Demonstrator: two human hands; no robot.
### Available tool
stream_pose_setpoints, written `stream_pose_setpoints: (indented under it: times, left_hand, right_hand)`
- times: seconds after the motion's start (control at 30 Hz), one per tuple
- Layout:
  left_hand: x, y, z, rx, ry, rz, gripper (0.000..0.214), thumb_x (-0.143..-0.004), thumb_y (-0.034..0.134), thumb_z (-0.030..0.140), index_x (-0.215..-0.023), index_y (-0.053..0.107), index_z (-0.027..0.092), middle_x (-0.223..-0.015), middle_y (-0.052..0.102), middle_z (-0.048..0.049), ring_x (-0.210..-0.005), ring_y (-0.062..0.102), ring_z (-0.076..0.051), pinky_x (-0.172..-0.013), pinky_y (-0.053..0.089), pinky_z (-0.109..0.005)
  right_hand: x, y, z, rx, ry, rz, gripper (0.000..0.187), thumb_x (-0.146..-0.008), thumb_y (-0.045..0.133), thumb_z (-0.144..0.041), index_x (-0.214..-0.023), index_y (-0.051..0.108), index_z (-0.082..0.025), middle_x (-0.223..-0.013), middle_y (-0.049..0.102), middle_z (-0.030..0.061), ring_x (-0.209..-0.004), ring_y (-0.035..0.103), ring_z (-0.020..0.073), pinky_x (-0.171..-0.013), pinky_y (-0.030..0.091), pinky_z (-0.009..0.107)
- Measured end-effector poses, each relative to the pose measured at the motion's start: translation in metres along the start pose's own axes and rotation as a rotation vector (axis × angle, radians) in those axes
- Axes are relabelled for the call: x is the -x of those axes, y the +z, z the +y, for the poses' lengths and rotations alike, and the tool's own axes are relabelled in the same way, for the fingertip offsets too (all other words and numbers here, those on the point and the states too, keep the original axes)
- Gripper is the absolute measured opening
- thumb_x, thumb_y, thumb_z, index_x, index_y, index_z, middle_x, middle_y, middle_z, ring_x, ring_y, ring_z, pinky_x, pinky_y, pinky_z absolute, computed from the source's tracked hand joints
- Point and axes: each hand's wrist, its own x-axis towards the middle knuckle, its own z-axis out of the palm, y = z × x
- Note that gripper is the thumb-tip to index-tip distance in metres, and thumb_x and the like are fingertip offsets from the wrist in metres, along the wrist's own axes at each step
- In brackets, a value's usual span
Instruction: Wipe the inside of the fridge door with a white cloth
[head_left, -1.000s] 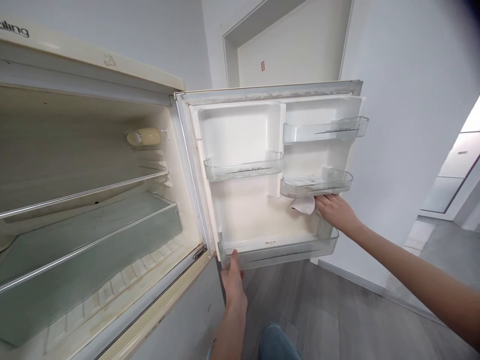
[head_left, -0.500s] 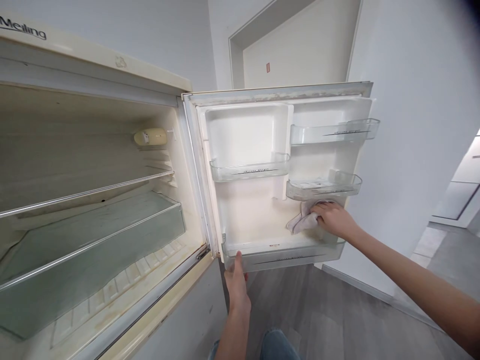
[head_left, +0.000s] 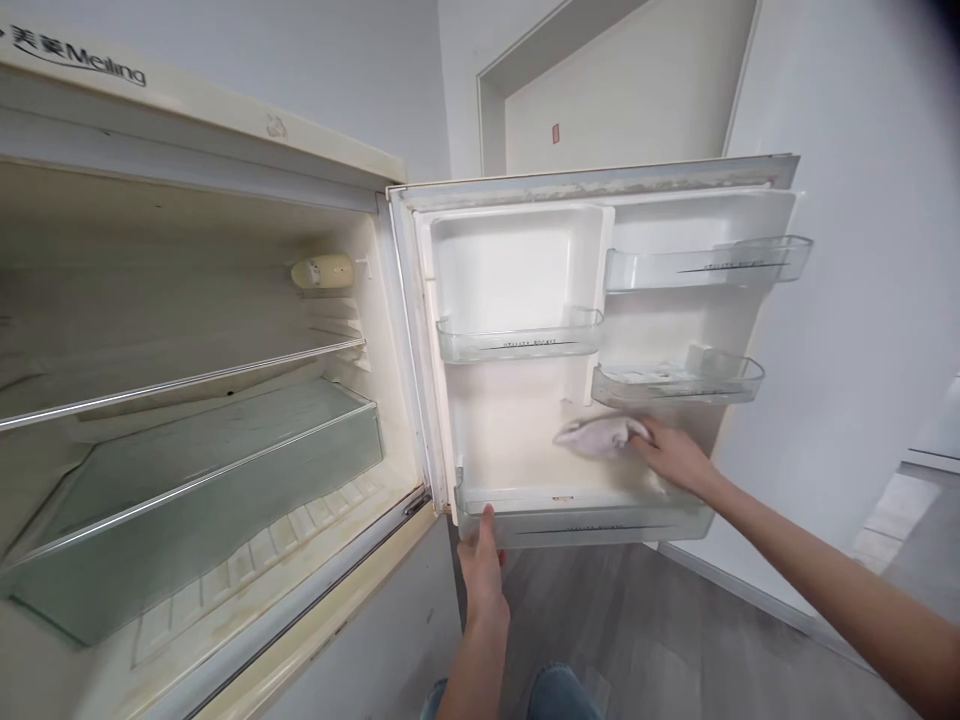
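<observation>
The refrigerator door [head_left: 510, 430] stands wide, its inner side facing me. My right hand [head_left: 671, 455] is closed on a pale cloth [head_left: 600, 435], which lies against the inner panel below the right middle door shelf [head_left: 679, 382]; the cloth is a little blurred. My left hand [head_left: 482, 570] grips the bottom door shelf [head_left: 592, 525] near its left end, with the thumb over the front rim and the fingers partly hidden beneath.
On the left is the fridge compartment with a glass shelf [head_left: 187, 383], a greenish clear drawer [head_left: 225, 510] and a lamp cover [head_left: 322, 271]. More door shelves [head_left: 517, 343] sit higher up. A wall [head_left: 862, 250] rises behind the door, above grey floor [head_left: 637, 620].
My right hand and the cloth have shifted over the door panel, and the cloth now looks flatter and more bunched. My left hand keeps its hold. The whole view has turned slightly left.
</observation>
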Motion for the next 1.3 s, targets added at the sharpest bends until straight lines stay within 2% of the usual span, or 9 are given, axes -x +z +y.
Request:
stream_pose_setpoints:
  times: [0.1,0.17,0.3,0.47,0.63,0.77,0.9,1.1,1.3]
  left_hand:
    - [0.002,-0.002,0.002,0.006,-0.046,0.004,0.075,-0.056,0.067,0.073,-0.112,0.055,0.024,-0.132,0.058,-0.0102,-0.120,0.055,-0.028,-0.088,0.054,-0.039]
    - [0.003,-0.003,0.003,0.003,-0.053,-0.003,0.074,-0.057,0.066,0.073,-0.112,0.055,0.025,-0.132,0.059,-0.0094,-0.120,0.056,-0.028,-0.087,0.054,-0.038]
    - [0.005,-0.004,0.004,0.007,-0.036,-0.027,0.072,-0.058,0.066,0.072,-0.111,0.057,0.025,-0.129,0.061,-0.0097,-0.120,0.055,-0.029,-0.087,0.052,-0.039]
    - [0.006,-0.001,0.005,0.028,-0.064,-0.014,0.071,-0.057,0.067,0.071,-0.110,0.056,0.024,-0.130,0.060,-0.0097,-0.119,0.056,-0.027,-0.085,0.052,-0.037]
    - [0.006,0.003,0.005,0.022,-0.056,-0.024,0.068,-0.059,0.066,0.072,-0.106,0.058,0.023,-0.127,0.061,-0.0115,-0.117,0.058,-0.028,-0.086,0.052,-0.039]
    - [0.004,0.006,0.004,0.014,-0.044,-0.022,0.066,-0.060,0.064,0.073,-0.104,0.059,0.024,-0.127,0.061,-0.0108,-0.120,0.057,-0.029,-0.091,0.051,-0.041]
    - [0.004,0.005,0.002,0.009,-0.038,-0.018,0.069,-0.059,0.064,0.074,-0.105,0.059,0.022,-0.127,0.061,-0.0128,-0.120,0.057,-0.031,-0.094,0.050,-0.044]
    - [0.003,0.000,0.002,0.000,-0.010,-0.036,0.070,-0.060,0.062,0.074,-0.107,0.060,0.023,-0.125,0.063,-0.0113,-0.121,0.055,-0.031,-0.091,0.050,-0.044]
    - [0.006,-0.001,0.005,0.008,-0.023,-0.025,0.061,-0.064,0.063,0.069,-0.106,0.061,0.026,-0.127,0.063,-0.0090,-0.122,0.055,-0.029,-0.089,0.050,-0.040]
  right_hand:
    - [0.009,0.005,-0.009,-0.038,0.068,0.412,0.036,-0.093,0.033,-0.035,-0.110,0.059,-0.016,-0.095,0.067,0.0171,-0.083,0.064,0.0303,-0.069,0.050,0.039]
    - [0.010,0.011,-0.009,0.028,-0.178,0.509,0.033,-0.092,0.037,-0.032,-0.110,0.059,-0.016,-0.100,0.066,0.0183,-0.093,0.061,0.0317,-0.078,0.049,0.042]
    - [-0.004,0.021,-0.005,0.267,-0.829,0.378,0.032,-0.088,0.042,-0.013,-0.112,0.063,-0.020,-0.115,0.066,0.0113,-0.111,0.055,0.0285,-0.090,0.043,0.042]
    - [-0.015,0.024,-0.011,0.354,-0.986,0.152,0.046,-0.079,0.042,0.001,-0.116,0.062,-0.018,-0.116,0.065,0.0083,-0.109,0.054,0.0255,-0.088,0.043,0.040]
    - [-0.014,0.034,-0.017,0.370,-1.155,-0.033,0.034,-0.086,0.046,-0.004,-0.109,0.065,-0.021,-0.107,0.067,0.0056,-0.097,0.059,0.0204,-0.079,0.044,0.034]
    - [-0.019,0.037,-0.048,0.365,-1.163,0.081,0.036,-0.090,0.044,-0.008,-0.119,0.061,-0.020,-0.124,0.062,0.0054,-0.114,0.054,0.0211,-0.093,0.042,0.036]
    - [-0.034,0.031,-0.105,0.334,-0.965,0.222,0.056,-0.088,0.035,-0.001,-0.140,0.044,-0.020,-0.149,0.041,0.0039,-0.137,0.034,0.0239,-0.098,0.040,0.038]
    - [-0.053,0.031,-0.170,0.215,-0.754,0.332,0.064,-0.087,0.043,-0.010,-0.150,0.028,-0.018,-0.157,0.023,0.0051,-0.145,0.016,0.0292,-0.105,0.035,0.045]
    - [-0.036,0.065,-0.175,0.211,-0.909,0.160,0.050,-0.092,0.034,-0.009,-0.141,0.043,-0.019,-0.151,0.037,0.0077,-0.137,0.034,0.0237,-0.095,0.042,0.038]
